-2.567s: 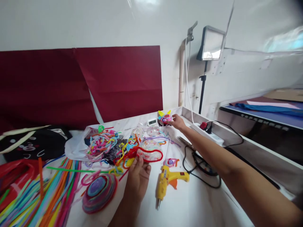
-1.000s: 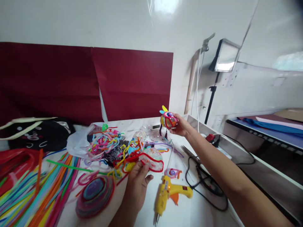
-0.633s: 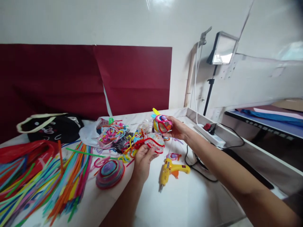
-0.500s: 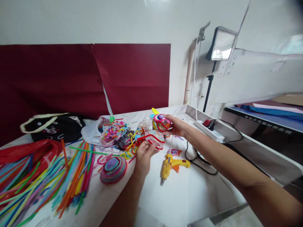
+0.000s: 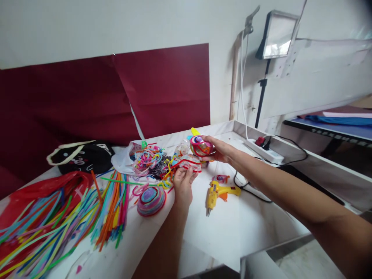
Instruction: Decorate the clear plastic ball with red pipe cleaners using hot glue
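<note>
My left hand [image 5: 183, 184] pinches a clear plastic piece [image 5: 190, 163] edged with red pipe cleaner. Just above and to its right, my right hand [image 5: 217, 149] grips a rounded, see-through container [image 5: 200, 147] wrapped in pink and red pipe cleaners, with a purple and white coil on it. The two pieces are close together; whether they touch I cannot tell. Below my right forearm, a yellow hot glue gun [image 5: 213, 195] lies on the white table, its nozzle toward me. A coiled pipe-cleaner dome [image 5: 151, 200] in pinks, purples and blues sits left of my left hand.
Bundles of colourful pipe cleaners [image 5: 112, 217] and a red plastic bag [image 5: 69, 180] cover the left side. Behind them are a black bag [image 5: 83, 157] and a tangled pile of pipe-cleaner scraps [image 5: 148, 159]. A white power strip [image 5: 266, 151] with a black cord lies at the right edge.
The view has shifted, so the table things appear farther right and the glue gun higher. Both hands keep hold of the same pieces, with little change between them.
</note>
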The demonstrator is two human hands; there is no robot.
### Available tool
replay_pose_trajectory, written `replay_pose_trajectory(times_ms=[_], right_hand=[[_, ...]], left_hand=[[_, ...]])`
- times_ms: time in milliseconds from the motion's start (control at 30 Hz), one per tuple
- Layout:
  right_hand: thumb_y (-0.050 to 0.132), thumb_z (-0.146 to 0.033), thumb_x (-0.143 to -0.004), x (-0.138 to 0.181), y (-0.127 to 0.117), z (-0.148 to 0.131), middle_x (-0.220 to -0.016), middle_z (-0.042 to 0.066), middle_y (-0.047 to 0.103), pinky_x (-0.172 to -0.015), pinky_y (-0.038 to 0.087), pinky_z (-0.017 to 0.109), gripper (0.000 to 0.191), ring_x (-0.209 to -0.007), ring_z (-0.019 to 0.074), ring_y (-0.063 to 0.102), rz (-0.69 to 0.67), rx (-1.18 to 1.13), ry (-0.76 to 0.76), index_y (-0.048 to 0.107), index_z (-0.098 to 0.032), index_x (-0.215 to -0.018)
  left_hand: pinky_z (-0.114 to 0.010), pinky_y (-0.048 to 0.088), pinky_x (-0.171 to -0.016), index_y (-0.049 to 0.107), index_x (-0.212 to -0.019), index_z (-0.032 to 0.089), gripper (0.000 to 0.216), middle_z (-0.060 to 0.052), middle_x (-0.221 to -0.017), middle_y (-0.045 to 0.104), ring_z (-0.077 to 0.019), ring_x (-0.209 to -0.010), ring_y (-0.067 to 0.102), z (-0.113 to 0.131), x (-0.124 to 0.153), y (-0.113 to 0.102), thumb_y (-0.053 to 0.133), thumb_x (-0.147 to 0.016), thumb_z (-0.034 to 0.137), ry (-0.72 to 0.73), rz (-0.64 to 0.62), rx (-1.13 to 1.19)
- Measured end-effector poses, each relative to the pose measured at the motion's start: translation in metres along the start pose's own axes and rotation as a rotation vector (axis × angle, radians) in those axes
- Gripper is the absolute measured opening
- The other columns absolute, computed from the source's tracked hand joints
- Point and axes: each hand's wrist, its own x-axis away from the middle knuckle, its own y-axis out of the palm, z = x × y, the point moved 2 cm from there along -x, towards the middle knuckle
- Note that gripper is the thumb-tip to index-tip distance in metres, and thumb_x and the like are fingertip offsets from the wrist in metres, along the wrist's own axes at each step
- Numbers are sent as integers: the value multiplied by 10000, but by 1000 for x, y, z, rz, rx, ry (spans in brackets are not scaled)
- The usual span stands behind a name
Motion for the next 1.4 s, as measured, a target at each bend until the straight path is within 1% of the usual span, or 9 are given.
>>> replay_pose_trajectory(times_ms=[200, 367, 567, 767, 933, 1000, 1100, 1200, 1400], right_hand=[[626, -443, -835, 3, 13, 5, -953, 52, 705, -553, 603, 263, 370, -728, 162, 684, 6, 2, 10, 579, -236, -1138], [675, -493, -786, 4, 19, 10, -934, 82, 709, -540, 595, 252, 460, -748, 184, 687, 7, 65, -21, 587, -190, -1120], [698, -617, -712, 6, 19, 10, -801, 80, 695, -392, 528, 286, 721, -477, 173, 627, 57, 226, 14, 476, -183, -1244], [552, -744, -743, 7, 14, 1, -837, 89, 700, -428, 542, 305, 648, -490, 182, 649, -55, 514, 115, 571, -239, -1150], [524, -812, -695, 1, 5, -3, -763, 98, 686, -431, 533, 293, 693, -469, 157, 601, -180, 583, 131, 663, -196, -981], [632, -760, -656, -1, 1, -3, -776, 88, 688, -429, 535, 306, 644, -469, 155, 597, -244, 576, 117, 665, -205, -980], [822, -561, -578, -3, -3, -3, -813, 66, 696, -442, 550, 314, 596, -488, 150, 604, -329, 586, 87, 638, -227, -1036], [877, -430, -545, -5, -6, -1, -784, 24, 686, -466, 559, 281, 608, -521, 131, 608, -374, 620, 57, 602, -244, -1054], [882, -364, -547, -7, -8, 3, -707, -14, 653, -447, 534, 225, 656, -512, 111, 584, -282, 654, -29, 547, -235, -1096]], left_hand=[[-310, 542, -774, 529, -753, 157, 344, -8, -783, 668, -130, -763, 658, -1, 0, -2, 826, -632, 282, 27, 43, -34], [-304, 535, -752, 530, -745, 159, 328, -5, -760, 658, -123, -723, 648, -1, 1, -2, 815, -645, 287, 29, 48, -62], [-292, 527, -727, 528, -733, 163, 344, 0, -750, 642, -119, -700, 634, -2, 1, -2, 822, -622, 303, 18, 64, -75], [-267, 517, -686, 525, -717, 158, 364, 6, -729, 627, -111, -677, 624, -4, -1, -5, 834, -597, 307, -21, 87, -73], [-262, 514, -673, 518, -705, 159, 377, 11, -715, 619, -107, -657, 619, -5, 0, -5, 844, -584, 304, -42, 97, -69], [-262, 516, -674, 519, -700, 158, 381, 20, -697, 611, -103, -645, 616, -5, -1, -5, 849, -577, 302, -48, 97, -67], [-257, 517, -673, 526, -712, 156, 376, 18, -700, 619, -101, -649, 620, -5, -1, -6, 850, -577, 294, -56, 93, -61], [-258, 518, -670, 535, -729, 156, 369, 0, -731, 642, -106, -657, 627, -5, -2, -6, 847, -581, 286, -67, 92, -56], [-263, 518, -692, 530, -713, 157, 372, 6, -733, 640, -104, -662, 630, -6, -1, -5, 854, -563, 259, -88, 88, -23]])
